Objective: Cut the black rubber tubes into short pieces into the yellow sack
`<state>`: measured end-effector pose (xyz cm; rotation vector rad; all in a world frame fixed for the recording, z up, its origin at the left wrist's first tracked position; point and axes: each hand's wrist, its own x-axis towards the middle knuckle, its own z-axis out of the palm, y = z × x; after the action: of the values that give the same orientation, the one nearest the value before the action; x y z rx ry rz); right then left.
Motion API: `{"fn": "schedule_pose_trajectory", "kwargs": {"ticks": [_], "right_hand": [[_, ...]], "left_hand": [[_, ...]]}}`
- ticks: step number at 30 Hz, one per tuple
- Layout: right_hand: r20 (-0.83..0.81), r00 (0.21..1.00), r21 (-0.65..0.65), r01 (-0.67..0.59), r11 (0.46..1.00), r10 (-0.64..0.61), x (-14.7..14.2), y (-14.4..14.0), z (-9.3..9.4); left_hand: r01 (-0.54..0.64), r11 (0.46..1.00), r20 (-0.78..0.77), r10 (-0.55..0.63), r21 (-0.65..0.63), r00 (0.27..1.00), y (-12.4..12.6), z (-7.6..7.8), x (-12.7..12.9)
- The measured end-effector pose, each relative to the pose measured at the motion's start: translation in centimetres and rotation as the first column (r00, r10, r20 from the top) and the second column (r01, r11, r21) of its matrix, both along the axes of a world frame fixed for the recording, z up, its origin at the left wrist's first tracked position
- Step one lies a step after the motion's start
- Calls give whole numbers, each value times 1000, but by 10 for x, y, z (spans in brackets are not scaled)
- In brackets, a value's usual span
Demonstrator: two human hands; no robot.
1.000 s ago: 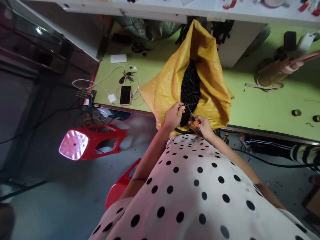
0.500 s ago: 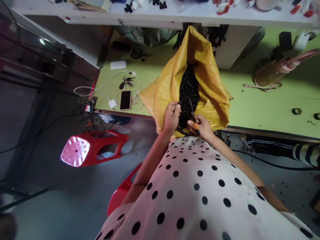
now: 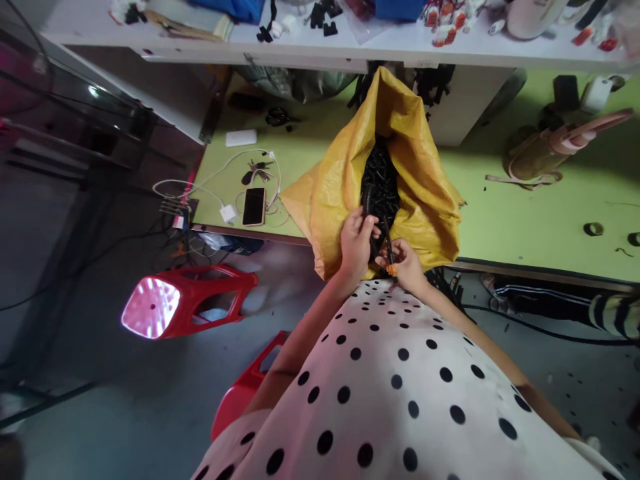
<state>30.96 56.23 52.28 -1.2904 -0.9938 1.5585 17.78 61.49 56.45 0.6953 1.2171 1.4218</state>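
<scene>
Just at the mouth of the yellow sack (image 3: 335, 193), the left hand (image 3: 356, 241) gripped a black ribbed tube (image 3: 369, 200) — its long axis pointing away, into the sack — while the right hand (image 3: 405, 263) pinched a small orange-handled tool (image 3: 391, 261).

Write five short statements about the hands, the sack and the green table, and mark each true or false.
1. The yellow sack lies open and holds black pieces. True.
2. The left hand is at the sack's mouth, on a black ribbed tube. True.
3. The right hand is empty. False: it holds a thin tool with an orange part.
4. A phone lies on the green table, left of the sack. True.
5. The stool on the floor is blue. False: it is red.
</scene>
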Motion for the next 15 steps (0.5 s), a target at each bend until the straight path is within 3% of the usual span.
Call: {"fn": "schedule_pose_trajectory", "kwargs": {"ticks": [6, 11, 15], "right_hand": [[142, 989, -50, -36, 998, 43, 22, 4, 23], [196, 962, -139, -163, 977, 189, 34, 7, 40], [288, 934, -151, -174, 973, 212, 29, 8, 52]], "left_hand": [[126, 992, -288, -120, 1, 950, -11, -9, -23], [212, 976, -558, -147, 53, 817, -12, -4, -34], [288, 957, -668, -188, 41, 720, -13, -2, -32]]}}
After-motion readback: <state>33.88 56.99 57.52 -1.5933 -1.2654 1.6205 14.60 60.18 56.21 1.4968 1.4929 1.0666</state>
